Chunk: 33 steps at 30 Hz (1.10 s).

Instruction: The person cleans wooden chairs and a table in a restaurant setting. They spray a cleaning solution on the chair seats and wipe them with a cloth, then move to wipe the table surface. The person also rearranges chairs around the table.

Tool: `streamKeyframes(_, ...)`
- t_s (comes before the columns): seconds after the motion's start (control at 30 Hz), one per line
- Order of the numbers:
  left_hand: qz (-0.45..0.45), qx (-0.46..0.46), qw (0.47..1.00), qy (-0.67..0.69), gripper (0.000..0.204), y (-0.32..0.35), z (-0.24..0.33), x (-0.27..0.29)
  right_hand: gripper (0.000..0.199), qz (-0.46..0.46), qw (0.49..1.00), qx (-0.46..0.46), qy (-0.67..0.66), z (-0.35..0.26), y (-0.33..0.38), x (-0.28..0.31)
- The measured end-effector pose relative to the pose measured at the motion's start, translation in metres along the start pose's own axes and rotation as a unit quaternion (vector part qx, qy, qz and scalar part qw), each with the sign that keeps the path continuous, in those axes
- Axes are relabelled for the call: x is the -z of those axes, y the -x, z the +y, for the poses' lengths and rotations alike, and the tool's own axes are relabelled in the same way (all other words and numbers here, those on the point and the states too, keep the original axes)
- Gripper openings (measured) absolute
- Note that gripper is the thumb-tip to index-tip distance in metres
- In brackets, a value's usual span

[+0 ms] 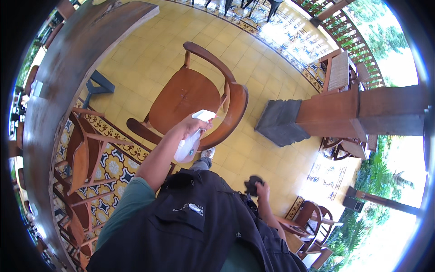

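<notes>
My left hand (189, 126) is wrapped round the neck of a spray bottle (185, 148) with a white trigger head and a pale translucent body. The bottle is held over the near side of a brown wooden armchair (185, 96), its head toward the curved backrest. A few small pale spots show on the chair's seat. Lower and to the right, my right hand (263, 192) is closed on a small black thing (253, 183); it looks soft and bunched, but I cannot tell its kind.
A long thick wooden table (68, 59) runs along the left, with wooden chairs (80, 154) beside it. Right of the armchair stands a wooden post (328, 113) on a dark stone base (280, 122). More chairs (310, 222) are at the lower right. The floor has yellow and patterned tiles.
</notes>
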<state>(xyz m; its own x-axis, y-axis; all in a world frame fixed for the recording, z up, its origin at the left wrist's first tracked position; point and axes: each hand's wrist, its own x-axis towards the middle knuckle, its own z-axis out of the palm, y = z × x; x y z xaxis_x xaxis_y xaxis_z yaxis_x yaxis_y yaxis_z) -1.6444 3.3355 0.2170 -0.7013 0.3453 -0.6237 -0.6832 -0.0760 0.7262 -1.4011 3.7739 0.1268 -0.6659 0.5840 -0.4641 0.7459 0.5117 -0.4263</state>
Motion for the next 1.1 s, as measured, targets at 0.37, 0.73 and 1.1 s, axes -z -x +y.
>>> streamKeyframes(0.37, 0.160, -0.039, 0.985, -0.051, 0.032, 0.029, -0.047, 0.031, 0.037, -0.007, 0.761, 0.648, 0.022, -0.428, -0.107, 0.002)
streamKeyframes(0.73, 0.531, -0.020, 0.822, 0.204, 0.033, 0.146, -0.159, -0.010, 0.042, -0.472, 0.460, 0.551, 0.511, -0.383, -0.061, -0.144)
streamKeyframes(1.1, 0.617, -0.012, 0.683, 0.391, 0.041, 0.098, -0.185, -0.148, 0.031, -0.293, 0.160, 0.618, 0.712, -0.517, -0.215, -0.164)
